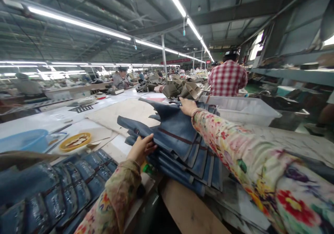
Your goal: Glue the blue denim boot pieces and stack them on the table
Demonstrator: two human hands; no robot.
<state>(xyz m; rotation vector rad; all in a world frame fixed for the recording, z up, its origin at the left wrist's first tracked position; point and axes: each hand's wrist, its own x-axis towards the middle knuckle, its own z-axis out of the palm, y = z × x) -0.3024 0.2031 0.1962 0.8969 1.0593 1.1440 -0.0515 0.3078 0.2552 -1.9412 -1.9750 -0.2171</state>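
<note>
In front of me lies a fanned stack of dark blue leather-like pieces (177, 122), with a brown strip across the top one. My left hand (142, 146) grips the near left edge of the stack, fingers on top and the thumb out of sight. At the far edge, my right hand (188, 106) has its fingers closed on the top piece, which bends upward there. To the left, more blue pieces (52, 188) overlap in a row, their edges shiny and wet-looking.
A yellow dish (75, 142) and a blue basin (24, 140) stand on the left. A translucent plastic bin (242, 109) sits beyond my right arm. Olive-brown pieces (182, 88) are heaped farther back. A person in a red checked shirt (228, 78) faces away.
</note>
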